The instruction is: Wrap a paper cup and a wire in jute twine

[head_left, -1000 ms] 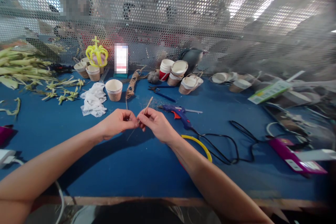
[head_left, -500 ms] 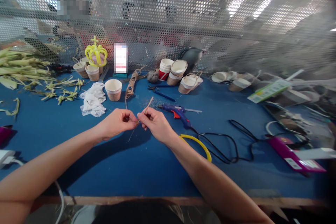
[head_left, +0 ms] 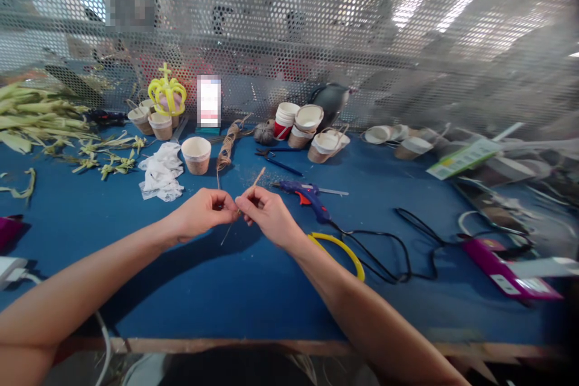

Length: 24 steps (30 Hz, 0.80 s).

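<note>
Above the middle of the blue table, my left hand (head_left: pixel 211 212) and my right hand (head_left: pixel 263 210) meet fingertip to fingertip. Both pinch a thin strand of tan twine (head_left: pixel 259 177). One end sticks up past my right fingers, and a finer tail hangs below the fingertips; the stretch between is hidden by my fingers. Beyond my left hand lies a bundle of twine (head_left: pixel 227 148), next to a twine-wrapped paper cup (head_left: pixel 196 155). Just right of my right hand rests a blue glue gun (head_left: pixel 312 198) with a clear glue stick in its back.
Crumpled white tissue (head_left: pixel 161 172) and dried husks (head_left: pixel 38 111) lie left. Pliers (head_left: pixel 283 163), several wrapped cups (head_left: pixel 324 143), and a phone (head_left: pixel 208 101) stand or lie along the back, before a perforated metal screen. A yellow ring (head_left: pixel 346 248), black cable (head_left: pixel 398 235) and purple box (head_left: pixel 502 265) occupy the right.
My hands keep the same pinch with hardly any movement. The whole view has shifted very slightly.
</note>
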{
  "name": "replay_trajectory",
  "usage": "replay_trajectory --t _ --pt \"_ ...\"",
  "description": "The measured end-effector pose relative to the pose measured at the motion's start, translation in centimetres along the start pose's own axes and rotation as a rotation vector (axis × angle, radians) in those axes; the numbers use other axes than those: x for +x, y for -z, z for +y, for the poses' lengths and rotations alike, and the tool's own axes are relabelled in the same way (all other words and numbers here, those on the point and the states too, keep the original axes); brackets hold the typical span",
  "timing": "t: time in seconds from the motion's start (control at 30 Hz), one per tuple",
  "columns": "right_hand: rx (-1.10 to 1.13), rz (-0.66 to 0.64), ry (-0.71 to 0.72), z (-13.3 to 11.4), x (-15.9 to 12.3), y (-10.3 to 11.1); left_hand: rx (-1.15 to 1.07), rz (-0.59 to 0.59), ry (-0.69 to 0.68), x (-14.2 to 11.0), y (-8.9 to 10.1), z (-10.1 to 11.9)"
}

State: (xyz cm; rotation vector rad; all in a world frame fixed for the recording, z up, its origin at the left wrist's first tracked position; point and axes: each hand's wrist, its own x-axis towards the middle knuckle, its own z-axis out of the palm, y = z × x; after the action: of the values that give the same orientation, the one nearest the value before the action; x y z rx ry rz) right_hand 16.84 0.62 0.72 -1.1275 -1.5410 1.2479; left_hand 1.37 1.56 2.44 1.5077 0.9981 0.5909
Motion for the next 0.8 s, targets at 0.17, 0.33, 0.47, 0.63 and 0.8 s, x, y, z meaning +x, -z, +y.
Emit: replay_trajectory --t 0.17,0.33,0.47,0.63,0.8 --pt "0.092 -0.048 -0.039 -0.06 0.06 0.2 -0.08 -0.046 0.053 0.21 0.23 -0.1" --pt "0.03 0.002 -0.024 0.12 0.07 0.15 0.022 -0.001 0.002 0.18 0.15 -0.22" --pt "-0.026 0.035 -0.013 0.11 0.03 0.12 0.086 0.024 -0.02 0.06 0.04 -0.3" --pt "-0.067 0.052 0.014 0.26 0.08 0.09 0.073 0.028 -0.03 0.06 -0.2 -0.35" --pt "-0.065 0.048 0.023 0.5 0.12 0.03 0.055 0.032 -0.029 0.0 -0.36 -0.28"
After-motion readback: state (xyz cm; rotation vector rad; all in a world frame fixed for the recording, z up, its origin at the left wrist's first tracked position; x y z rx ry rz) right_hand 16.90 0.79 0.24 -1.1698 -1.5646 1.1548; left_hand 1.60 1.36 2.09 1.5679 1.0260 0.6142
